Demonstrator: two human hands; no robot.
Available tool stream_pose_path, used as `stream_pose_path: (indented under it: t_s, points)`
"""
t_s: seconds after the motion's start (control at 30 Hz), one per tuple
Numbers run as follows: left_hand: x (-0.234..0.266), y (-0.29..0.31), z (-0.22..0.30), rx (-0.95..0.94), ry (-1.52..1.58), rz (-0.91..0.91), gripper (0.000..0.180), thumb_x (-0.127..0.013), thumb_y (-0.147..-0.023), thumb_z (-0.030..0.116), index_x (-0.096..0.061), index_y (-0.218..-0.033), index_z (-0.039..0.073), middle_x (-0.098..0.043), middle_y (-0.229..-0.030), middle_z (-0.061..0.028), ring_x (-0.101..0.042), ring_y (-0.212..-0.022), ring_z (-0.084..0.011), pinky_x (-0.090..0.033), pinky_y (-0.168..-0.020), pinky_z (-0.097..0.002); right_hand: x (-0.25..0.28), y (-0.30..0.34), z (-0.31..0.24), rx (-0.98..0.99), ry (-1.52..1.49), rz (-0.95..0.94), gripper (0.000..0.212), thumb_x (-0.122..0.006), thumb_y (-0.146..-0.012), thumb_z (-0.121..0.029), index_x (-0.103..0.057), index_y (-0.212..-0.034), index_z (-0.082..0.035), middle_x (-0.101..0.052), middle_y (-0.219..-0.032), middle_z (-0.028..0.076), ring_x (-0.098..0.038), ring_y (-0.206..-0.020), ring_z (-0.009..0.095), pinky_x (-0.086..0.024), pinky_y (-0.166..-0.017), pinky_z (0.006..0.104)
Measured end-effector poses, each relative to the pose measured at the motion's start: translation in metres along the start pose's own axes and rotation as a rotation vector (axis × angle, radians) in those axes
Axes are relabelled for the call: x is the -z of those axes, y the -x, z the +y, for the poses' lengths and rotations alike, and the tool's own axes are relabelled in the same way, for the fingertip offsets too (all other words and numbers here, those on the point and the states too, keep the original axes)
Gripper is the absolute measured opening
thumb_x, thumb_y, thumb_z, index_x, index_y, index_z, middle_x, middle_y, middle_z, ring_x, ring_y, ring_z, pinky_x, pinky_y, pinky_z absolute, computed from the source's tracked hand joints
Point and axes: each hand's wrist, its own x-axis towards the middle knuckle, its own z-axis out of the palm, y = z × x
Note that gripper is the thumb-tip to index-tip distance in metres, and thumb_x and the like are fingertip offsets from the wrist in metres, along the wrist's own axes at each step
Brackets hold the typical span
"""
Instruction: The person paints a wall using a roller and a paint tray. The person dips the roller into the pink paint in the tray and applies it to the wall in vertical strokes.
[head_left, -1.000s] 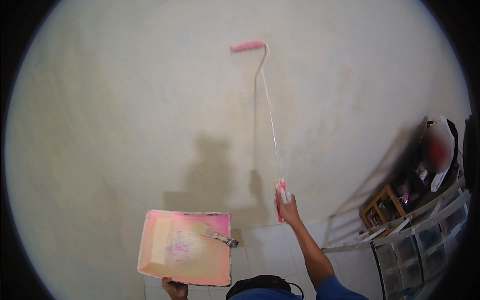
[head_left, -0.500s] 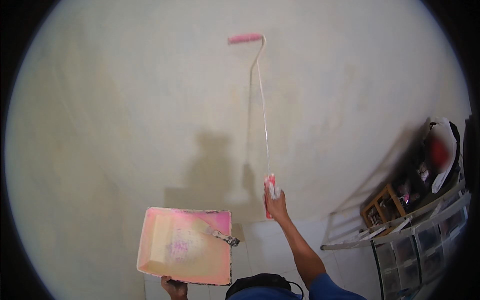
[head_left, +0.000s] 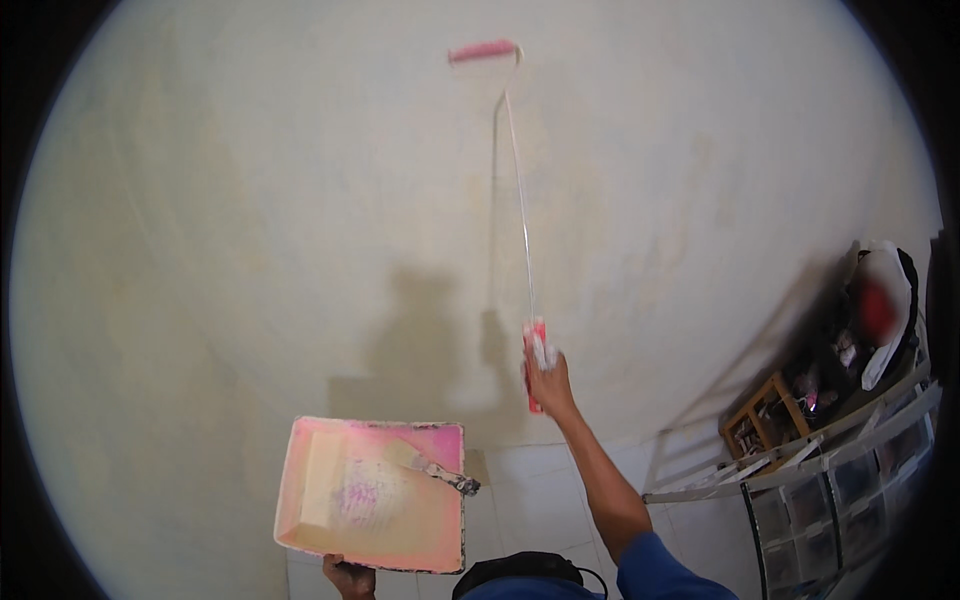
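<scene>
My right hand is closed round the red, paint-smeared handle of a long paint roller. Its pink sleeve lies against the pale wall, high in the view. At the lower left, my left hand grips the near edge of a paint tray; most of its fingers are hidden under the tray. Cream paint covers the tray's inside, with pink and orange stains. A scraper or flat brush with a paint-crusted handle rests in the tray, its handle sticking out over the right rim.
White tiles cover the floor at the wall's foot. To the right stand a glass-paned rack or case, a small wooden frame and a pile of dark and white items. My shadow falls on the wall.
My right hand has moved up, and the roller's sleeve has travelled higher on the wall and slightly left. The tray and my left hand stay nearly in place.
</scene>
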Motion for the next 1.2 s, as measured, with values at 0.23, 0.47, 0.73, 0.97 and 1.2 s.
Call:
stream_pose_path:
  t_s: [0.23, 0.47, 0.73, 0.97, 1.2]
  points:
    - [-0.067, 0.008, -0.007, -0.057, -0.103, 0.421, 0.007, -0.046, -0.076, 0.01, -0.048, -0.071, 0.013, -0.048, -0.063, 0.002, -0.048, -0.058, -0.0143, -0.048, -0.063, -0.0333, -0.021, -0.007, -0.004, -0.068, -0.076, 0.036, 0.041, -0.049, -0.096, -0.035, -0.049, -0.069, -0.004, -0.047, -0.053, 0.002, -0.045, -0.044, 0.011, -0.035, -0.04, 0.03]
    - [-0.01, -0.002, 0.003, 0.0, -0.02, 0.074, 0.014, -0.049, -0.072, 0.01, -0.054, -0.085, 0.007, -0.058, -0.085, -0.0048, -0.058, -0.086, -0.022, -0.049, -0.084, -0.0431, -0.005, 0.123, 0.094, -0.378, -0.063, 0.003, 0.04, -0.048, -0.097, -0.036, -0.049, -0.071, -0.007, -0.046, -0.051, 0.001, -0.045, -0.04, 0.01, -0.036, -0.037, 0.0274]
    - [0.026, -0.013, 0.012, 0.094, 0.138, -0.123, 0.035, -0.05, -0.07, 0.01, -0.052, -0.104, 0.002, -0.059, -0.093, -0.0084, -0.059, -0.085, -0.025, -0.051, -0.084, -0.0431, 0.054, 0.181, 0.122, -0.439, -0.353, 0.092, 0.04, -0.045, -0.098, -0.039, -0.048, -0.075, -0.007, -0.045, -0.052, 0.001, -0.044, -0.039, 0.011, -0.037, -0.035, 0.026]
    - [0.034, -0.018, 0.013, 0.171, 0.074, -0.298, 0.035, -0.051, -0.069, 0.011, -0.053, -0.102, 0.002, -0.059, -0.092, -0.0075, -0.059, -0.085, -0.0242, -0.051, -0.084, -0.0451, 0.076, 0.135, 0.117, -0.403, -0.163, 0.06, 0.047, -0.044, -0.096, -0.046, -0.05, -0.074, -0.005, -0.049, -0.055, 0.003, -0.048, -0.043, 0.013, -0.039, -0.039, 0.0285]
    - [0.019, -0.013, 0.014, 0.089, 0.002, 0.053, 0.041, -0.053, -0.068, 0.01, -0.052, -0.108, 0.002, -0.058, -0.101, -0.0098, -0.057, -0.096, -0.0261, -0.048, -0.089, -0.0486, 0.084, 0.025, 0.024, -0.229, -0.093, 0.068, 0.045, -0.042, -0.097, -0.047, -0.051, -0.079, -0.007, -0.048, -0.054, 0.002, -0.047, -0.041, 0.012, -0.038, -0.038, 0.0276]
